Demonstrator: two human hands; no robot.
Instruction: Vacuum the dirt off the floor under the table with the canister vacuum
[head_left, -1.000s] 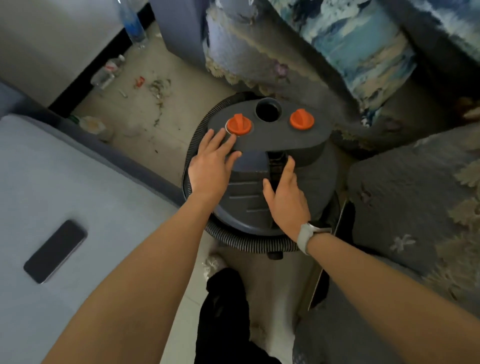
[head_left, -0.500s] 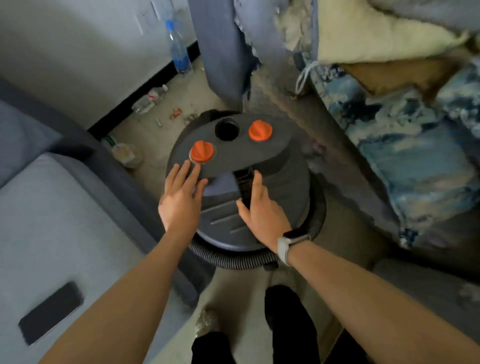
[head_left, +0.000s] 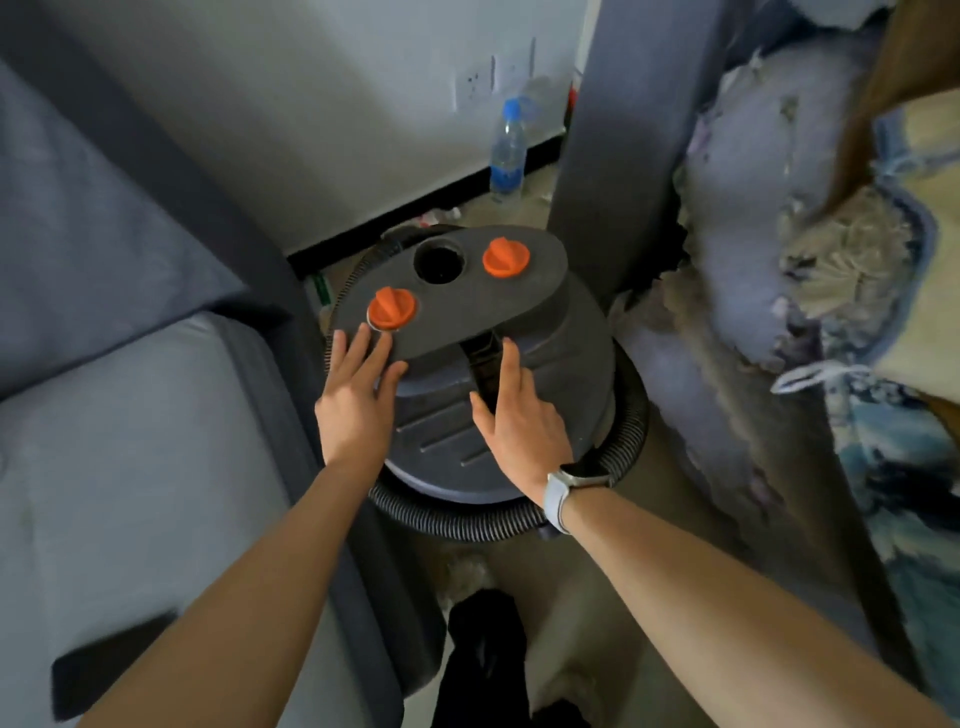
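- My left hand (head_left: 358, 400) lies flat on the canister vacuum (head_left: 519, 332), fingers (head_left: 349, 347) straight.
- My right hand (head_left: 519, 421) rests beside it, fingers straight, gripping nothing.

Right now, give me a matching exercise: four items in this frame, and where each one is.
Items:
1. water bottle
2. corrugated hose
3. left hand
4. watch

Places:
A. coiled round the vacuum's base
B. on the right wrist
C. upright by the wall
D. fingers on the lid by an orange knob

Pairs: 1-C, 2-A, 3-D, 4-B
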